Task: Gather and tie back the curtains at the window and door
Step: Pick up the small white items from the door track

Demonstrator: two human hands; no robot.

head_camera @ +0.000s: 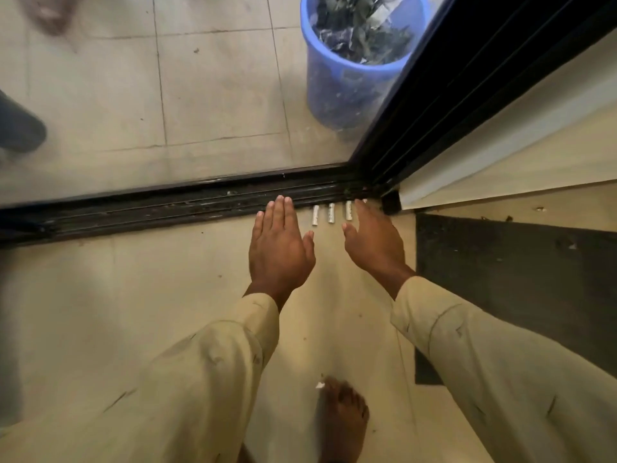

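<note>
Left hand [278, 248] and right hand [375, 242] flat, empty, apart above floor [160, 295] beside door track [150, 212].

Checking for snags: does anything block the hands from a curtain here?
No curtain shows, so that cannot be judged. The left hand and right hand hover open near the door track; three white tubes lie on the floor by it.

View: a single head camera is looking steeply down onto the floor [150, 312] beside a door track [167, 208].
Facing: it is pointing forward through the glass [133, 95], catching a blue bin [347, 88] at the top edge.
Nearness: the left hand [278, 252] and right hand [375, 242] are sitting close, mid-frame; a bare foot [344, 419] is showing at the bottom.
Overlap: one view alone is covering the scene.
</note>
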